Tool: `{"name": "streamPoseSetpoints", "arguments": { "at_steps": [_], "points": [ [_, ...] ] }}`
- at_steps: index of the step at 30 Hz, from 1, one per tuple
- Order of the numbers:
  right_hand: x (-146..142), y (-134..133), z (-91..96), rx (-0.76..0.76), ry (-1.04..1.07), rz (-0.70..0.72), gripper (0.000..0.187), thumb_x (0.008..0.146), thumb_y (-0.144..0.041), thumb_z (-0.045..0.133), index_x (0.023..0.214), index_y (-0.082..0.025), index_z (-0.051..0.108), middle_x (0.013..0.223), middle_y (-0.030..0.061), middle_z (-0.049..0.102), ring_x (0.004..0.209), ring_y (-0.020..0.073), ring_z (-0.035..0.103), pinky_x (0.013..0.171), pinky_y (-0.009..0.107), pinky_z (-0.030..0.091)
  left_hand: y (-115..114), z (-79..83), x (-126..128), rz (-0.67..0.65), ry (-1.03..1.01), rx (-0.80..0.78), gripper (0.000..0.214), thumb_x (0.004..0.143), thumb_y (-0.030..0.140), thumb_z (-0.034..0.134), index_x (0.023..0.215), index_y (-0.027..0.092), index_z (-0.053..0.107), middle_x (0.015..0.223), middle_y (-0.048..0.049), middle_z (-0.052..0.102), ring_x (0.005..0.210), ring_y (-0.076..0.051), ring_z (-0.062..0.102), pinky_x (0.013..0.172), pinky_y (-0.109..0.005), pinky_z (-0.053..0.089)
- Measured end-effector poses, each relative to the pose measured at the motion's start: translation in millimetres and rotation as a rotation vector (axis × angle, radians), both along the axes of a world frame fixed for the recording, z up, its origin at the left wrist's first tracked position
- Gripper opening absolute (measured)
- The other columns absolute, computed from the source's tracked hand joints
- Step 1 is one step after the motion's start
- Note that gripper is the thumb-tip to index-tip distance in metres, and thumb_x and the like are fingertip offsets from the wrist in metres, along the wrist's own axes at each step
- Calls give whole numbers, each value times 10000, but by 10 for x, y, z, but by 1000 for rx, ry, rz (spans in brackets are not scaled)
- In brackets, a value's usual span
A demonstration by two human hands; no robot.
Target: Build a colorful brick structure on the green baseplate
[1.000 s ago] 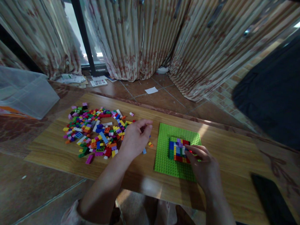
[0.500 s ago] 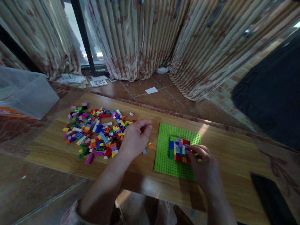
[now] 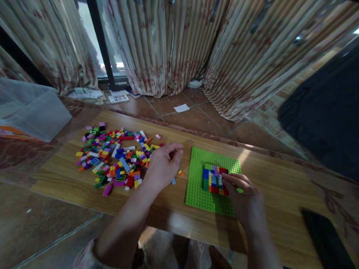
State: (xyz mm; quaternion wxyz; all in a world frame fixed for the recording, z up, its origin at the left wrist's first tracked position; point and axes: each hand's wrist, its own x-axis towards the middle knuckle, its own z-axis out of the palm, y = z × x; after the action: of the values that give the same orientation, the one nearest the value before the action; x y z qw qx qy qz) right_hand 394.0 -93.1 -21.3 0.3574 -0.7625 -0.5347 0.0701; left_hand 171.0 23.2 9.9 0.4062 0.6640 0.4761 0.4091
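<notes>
We saw the left hand (image 3: 162,167) resting on the wooden table (image 3: 283,185). Its fingers were curled in and the thumb met the fingertips. We could not tell whether a brick sat inside that closed grip. At its 9 o'clock, just beside the knuckles, lay the pile of loose bricks (image 3: 114,157), a wide scatter in many colours. At its 3 o'clock a few stray bricks (image 3: 180,173) sat between the hand and the green baseplate (image 3: 199,190), which lay flat on the table.

On the baseplate, toward its 1 o'clock part, stood the brick block (image 3: 212,178), a low square patch of blue, yellow, red, green and purple. The right hand (image 3: 245,195) reached in from 5 o'clock of the block, partly over the baseplate. Its fingers were bent, and the fingertips (image 3: 225,177) touched the block's 3 o'clock edge. We could not make out whether they pinched a brick or only pressed on the block.

A flat dark slab (image 3: 325,241) lay on the table at 4 o'clock of the right hand, well apart from it. A clear plastic tub (image 3: 27,107) stood off the table at 10 o'clock of the pile. Striped curtains (image 3: 171,44) hung beyond the table at 12 o'clock, with papers (image 3: 86,94) on the tiled floor beneath them.
</notes>
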Motion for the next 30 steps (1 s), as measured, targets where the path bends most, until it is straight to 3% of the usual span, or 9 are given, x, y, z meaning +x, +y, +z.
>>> {"name": "streamPoseSetpoints", "arguments": {
  "at_steps": [13, 16, 21, 25, 30],
  "points": [
    [4, 10, -28, 48, 166, -17, 228, 730, -463, 687, 752, -251, 767, 960, 39, 727, 849, 209, 676, 809, 357, 539, 10, 8, -11, -3, 28, -14, 226, 852, 232, 532, 972, 151, 707, 732, -18, 691, 617, -128, 602, 568, -228, 447],
    [17, 10, -28, 89, 269, -41, 241, 722, -446, 691, 800, -230, 764, 994, 56, 725, 887, 214, 673, 807, 357, 541, 14, 7, -13, -3, 23, -6, 232, 855, 236, 533, 979, 148, 708, 737, -21, 692, 624, -131, 604, 574, -231, 450],
    [14, 10, -4, 55, 438, -273, 410, 708, -465, 689, 980, -163, 741, 896, 94, 746, 788, 221, 689, 684, 346, 549, 10, -11, -15, 1, 16, 11, 236, 856, 236, 529, 978, 150, 711, 731, -18, 687, 633, -128, 605, 582, -228, 451],
    [-9, 33, -30, -15, 577, -262, 554, 655, -485, 727, 1086, -138, 696, 816, 84, 742, 683, 200, 676, 612, 325, 544, 10, -19, -10, -4, 3, 1, 233, 852, 236, 530, 976, 149, 708, 702, -11, 674, 605, -123, 592, 565, -226, 443],
    [-20, 61, -71, -61, 524, -246, 565, 652, -501, 724, 1088, -142, 694, 762, 71, 732, 679, 209, 678, 623, 337, 552, 5, 1, -6, -9, -6, -10, 225, 847, 228, 533, 965, 145, 706, 698, -10, 672, 587, -120, 574, 549, -225, 433]
  ]
}}
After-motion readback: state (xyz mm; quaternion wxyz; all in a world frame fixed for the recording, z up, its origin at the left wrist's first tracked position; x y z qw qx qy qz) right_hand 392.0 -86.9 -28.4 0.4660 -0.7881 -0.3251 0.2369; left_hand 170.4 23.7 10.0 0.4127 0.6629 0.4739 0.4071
